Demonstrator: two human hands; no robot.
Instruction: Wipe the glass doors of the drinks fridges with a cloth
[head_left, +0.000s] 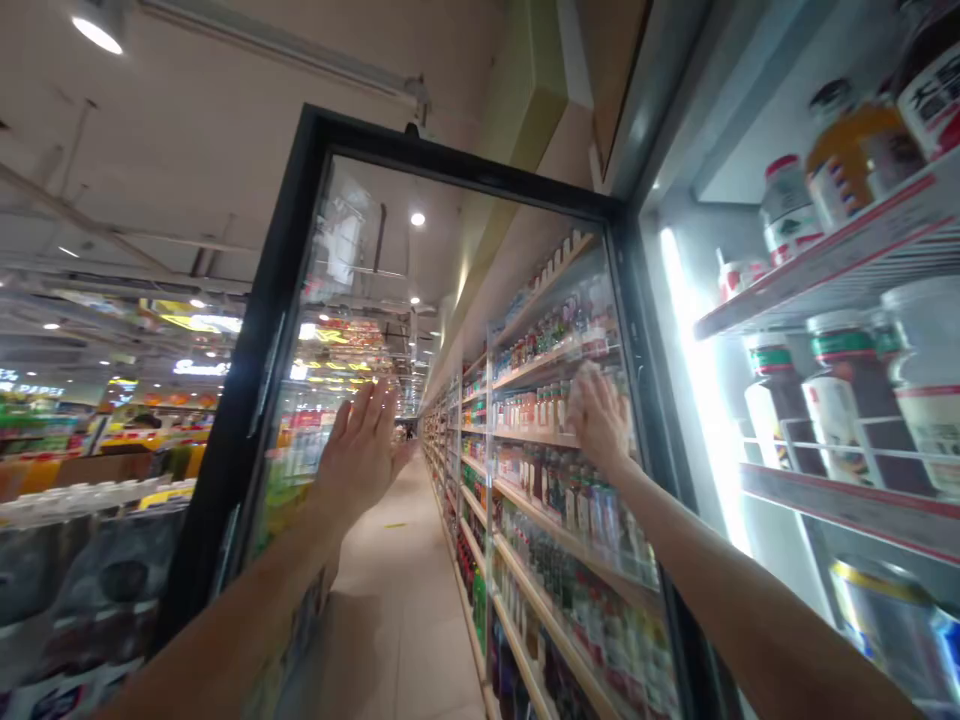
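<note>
A glass door [450,185] in a black frame stands swung open in front of me. My left hand [360,450] is raised at the left part of the pane, palm toward the glass, its fingers stretched out and holding nothing. Over on the right part of the pane, my right hand [602,415] is up against or close to the glass with its fingers bent together. A pale patch shows at those fingertips; blur and reflections hide what it is. Whether either palm actually touches the glass is hard to tell.
To the right is a lit refrigerated cabinet, its wire shelf [832,265] carrying bottles and jars [844,400], with cans [881,610] lower down. Through the pane show long drink shelves [540,435] and a tiled aisle floor [397,600]. Packed bottles [82,560] stand at left.
</note>
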